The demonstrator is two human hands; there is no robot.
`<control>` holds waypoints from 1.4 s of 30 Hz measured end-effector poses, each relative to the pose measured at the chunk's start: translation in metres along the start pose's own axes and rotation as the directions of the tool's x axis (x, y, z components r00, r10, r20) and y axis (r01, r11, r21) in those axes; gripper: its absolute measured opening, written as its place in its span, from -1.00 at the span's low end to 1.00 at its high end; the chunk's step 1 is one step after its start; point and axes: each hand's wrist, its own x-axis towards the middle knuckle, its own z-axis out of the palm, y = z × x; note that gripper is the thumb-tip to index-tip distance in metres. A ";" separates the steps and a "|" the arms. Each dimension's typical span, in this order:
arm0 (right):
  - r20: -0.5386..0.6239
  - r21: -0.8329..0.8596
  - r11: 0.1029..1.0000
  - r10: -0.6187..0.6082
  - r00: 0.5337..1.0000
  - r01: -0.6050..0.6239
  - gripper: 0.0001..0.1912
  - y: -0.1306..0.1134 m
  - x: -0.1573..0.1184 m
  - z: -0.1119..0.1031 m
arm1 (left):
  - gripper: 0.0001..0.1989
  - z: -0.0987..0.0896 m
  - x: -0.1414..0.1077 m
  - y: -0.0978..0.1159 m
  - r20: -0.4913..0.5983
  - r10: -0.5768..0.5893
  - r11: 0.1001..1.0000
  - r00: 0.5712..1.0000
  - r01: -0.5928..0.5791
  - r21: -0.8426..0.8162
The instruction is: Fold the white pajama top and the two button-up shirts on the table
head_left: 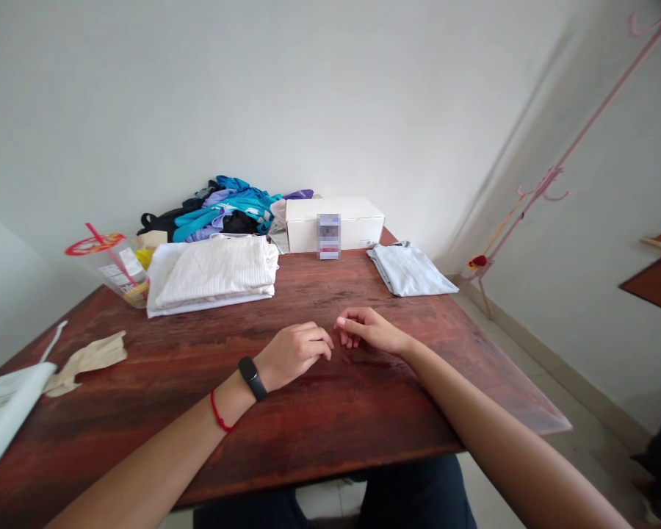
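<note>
My left hand point(296, 353), with a black band and a red string on its wrist, hovers at or rests on the wooden table point(209, 441); its fingers are loosely bent with nothing seen in them. Close beside it, my right hand point(370, 330) has curled fingers, thumb toward the left hand, and holds nothing visible. Beyond the hands lie a folded white striped cloth stack point(220, 272) on the left and a folded light blue cloth point(410, 270) on the right. A small blurred box point(329, 236) stands upright between them.
A white box point(358, 220) and a pile of blue, purple and black clothes point(225, 206) sit against the wall. At the left are a tilted plastic cup point(121, 272), a crumpled beige paper point(93, 360) and a white object point(8, 411). A pink stand point(584, 132) is at right.
</note>
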 end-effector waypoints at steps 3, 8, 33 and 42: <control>0.000 -0.010 1.000 0.007 1.000 -0.007 -0.50 0.001 0.000 -0.001 | -0.75 0.003 -0.001 -0.003 -0.001 0.027 1.000 1.000 -0.027 -0.013; -0.006 0.005 1.000 0.026 1.000 -0.026 -0.49 0.002 0.001 0.000 | -0.75 0.004 -0.001 -0.005 -0.014 0.062 0.998 0.998 -0.062 -0.004; -0.711 -0.683 0.451 -0.231 0.664 -0.574 -0.53 0.024 -0.005 -0.091 | -0.70 0.003 -0.004 -0.005 -0.023 -0.016 0.999 1.000 0.015 -0.029; -0.825 -0.538 0.376 -0.054 0.562 -0.754 -0.51 0.030 -0.001 -0.095 | -0.83 0.007 -0.005 -0.006 -0.029 -0.041 0.999 0.999 0.041 0.014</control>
